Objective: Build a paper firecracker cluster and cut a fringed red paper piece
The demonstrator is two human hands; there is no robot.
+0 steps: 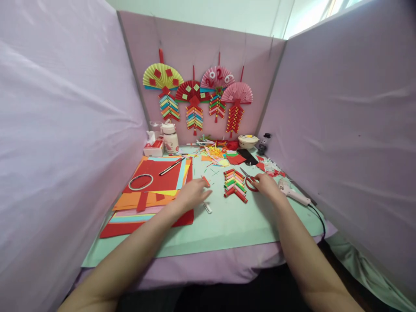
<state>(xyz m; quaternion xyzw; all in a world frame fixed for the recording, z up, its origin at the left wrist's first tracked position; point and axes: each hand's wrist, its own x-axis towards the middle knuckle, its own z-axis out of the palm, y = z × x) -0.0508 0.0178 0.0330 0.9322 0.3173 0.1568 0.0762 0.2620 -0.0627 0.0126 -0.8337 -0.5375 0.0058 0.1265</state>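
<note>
My right hand (264, 185) has its fingers closed at the red handles of the scissors (249, 182), whose blades point away to the upper left. Left of them lies a chevron of rolled paper tubes (234, 184) in red, pink, yellow and green. My left hand (194, 193) hovers over the table with thumb and fingers apart. A small red paper piece (206, 181) is at its fingertips; whether they touch it cannot be made out. Just below that hand lies a small white stick-like object (207, 208).
Coloured paper sheets (156, 171) cover the left side, bearing a tape roll (141, 182) and a cutter knife (172, 166). A corded glue gun (294, 193) lies at right. Behind are paper scraps (214, 151), a jug (170, 138) and a lidded bowl (248, 141). Paper fans (162, 76) hang behind.
</note>
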